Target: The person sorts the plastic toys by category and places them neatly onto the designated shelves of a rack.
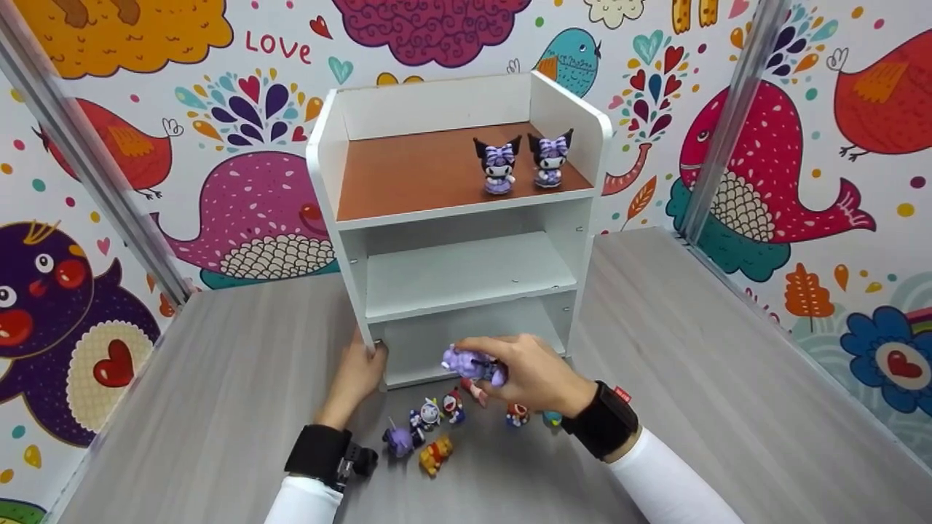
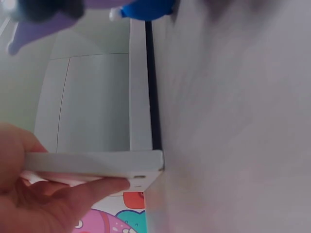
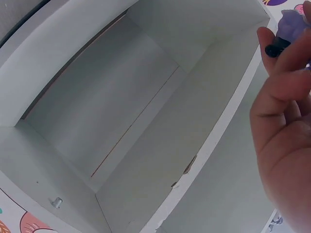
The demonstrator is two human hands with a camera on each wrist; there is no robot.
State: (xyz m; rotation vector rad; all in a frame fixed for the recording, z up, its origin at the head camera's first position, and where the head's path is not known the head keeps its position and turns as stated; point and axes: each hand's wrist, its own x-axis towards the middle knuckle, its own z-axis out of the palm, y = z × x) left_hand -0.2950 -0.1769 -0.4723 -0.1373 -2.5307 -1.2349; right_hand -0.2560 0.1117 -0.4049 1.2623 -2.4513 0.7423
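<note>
A white shelf unit (image 1: 466,273) with a brown top board stands in front of me in the head view. My left hand (image 1: 358,378) grips the lower edge of its left side panel; in the left wrist view the panel (image 2: 97,162) lies between thumb and fingers. A small purple toy figurine (image 1: 472,362) is held in the fingers of my right hand (image 1: 539,375), in front of the lowest compartment. The right wrist view shows the figurine (image 3: 290,26) only partly. On the brown top board, toward the right, two black-and-purple figurines (image 1: 498,169) stand upright side by side.
Several small figurines lie or stand before the shelf: a yellow bear (image 1: 435,456), a purple one (image 1: 399,441), a blue-and-white one (image 1: 427,413), a red-and-blue one (image 1: 453,405), a pink one (image 1: 475,391). Another red figurine (image 1: 518,415) sits below my right hand. Patterned walls surround the grey table (image 1: 233,407).
</note>
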